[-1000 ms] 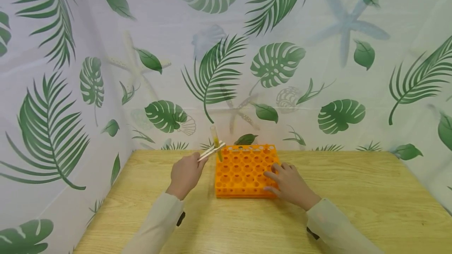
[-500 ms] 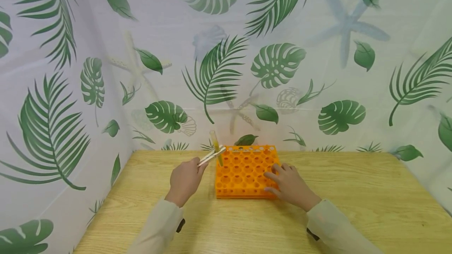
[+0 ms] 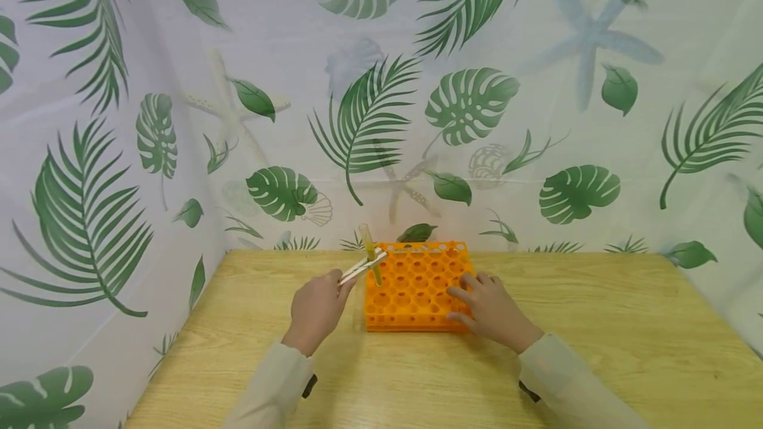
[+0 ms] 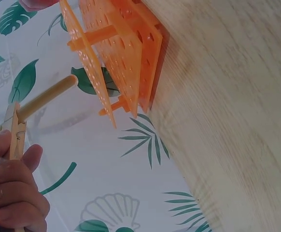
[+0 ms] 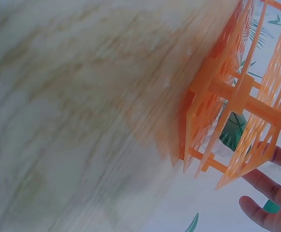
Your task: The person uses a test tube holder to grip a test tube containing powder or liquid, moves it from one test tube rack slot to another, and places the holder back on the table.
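Note:
My left hand (image 3: 316, 313) grips a wooden test tube holder (image 3: 352, 272). Clamped in its far end is a glass test tube (image 3: 366, 237) with yellow liquid, leaning slightly. In the head view the tube's lower end overlaps the back left holes of an orange test tube rack (image 3: 411, 320). The left wrist view shows the tube's rounded bottom (image 4: 70, 82) in the air, apart from the rack. My right hand (image 3: 497, 313) rests on the rack's right edge with spread fingers. In the right wrist view, fingertips (image 5: 259, 181) touch the top plate's edge.
The rack stands on a wood-grain table (image 3: 405, 382), near its back edge. Behind and to the left hangs a white cloth (image 3: 381, 32) printed with green leaves and starfish.
My left hand has brought the holder and test tube slightly lower and to the right, further over the rack's left side. My right hand stays on the rack.

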Demonstrator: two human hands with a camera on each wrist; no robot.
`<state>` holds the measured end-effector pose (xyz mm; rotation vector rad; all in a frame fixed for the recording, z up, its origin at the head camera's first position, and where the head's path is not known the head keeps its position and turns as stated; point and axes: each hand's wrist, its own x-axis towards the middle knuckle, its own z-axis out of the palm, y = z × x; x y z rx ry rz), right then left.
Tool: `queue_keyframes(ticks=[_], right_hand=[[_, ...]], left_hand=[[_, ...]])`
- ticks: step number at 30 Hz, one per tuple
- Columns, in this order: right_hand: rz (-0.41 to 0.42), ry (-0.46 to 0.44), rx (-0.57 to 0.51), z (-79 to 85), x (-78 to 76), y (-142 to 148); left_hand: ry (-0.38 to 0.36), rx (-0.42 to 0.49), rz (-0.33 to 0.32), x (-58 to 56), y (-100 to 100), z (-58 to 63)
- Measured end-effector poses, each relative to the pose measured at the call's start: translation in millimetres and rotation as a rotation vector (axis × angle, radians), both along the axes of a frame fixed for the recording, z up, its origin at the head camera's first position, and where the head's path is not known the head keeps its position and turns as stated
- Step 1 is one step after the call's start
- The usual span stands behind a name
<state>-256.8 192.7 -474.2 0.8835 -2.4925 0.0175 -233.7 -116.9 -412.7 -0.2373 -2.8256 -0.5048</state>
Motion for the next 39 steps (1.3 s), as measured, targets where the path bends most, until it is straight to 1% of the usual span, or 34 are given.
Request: queue_keyframes(ticks=[9, 17, 25, 34, 39], right_hand=[[-0.005, 0.002, 0.004, -0.5, 0.1, 0.5], [-0.007, -0.005, 0.004, 1.0, 0.9, 0.0], [-0.01, -0.014, 0.006, 0.8, -0.3, 0.0], [-0.012, -0.015, 0.008, 2.4, 1.1, -0.3], [-0.002, -0.011, 0.006, 2.7, 0.3, -0.8]], left_hand=[[-0.03, 0.01, -0.011, 8.2, 2.5, -3.5], [0.0, 0.005, -0.025, 14.7, 5.5, -2.4], [-0.018, 0.002, -0.03, 18.0, 8.9, -4.6], [0.002, -0.011, -0.045, 22.6, 10.1, -4.2], [-0.003, -0.02, -0.05, 25.4, 11.3, -3.5]])
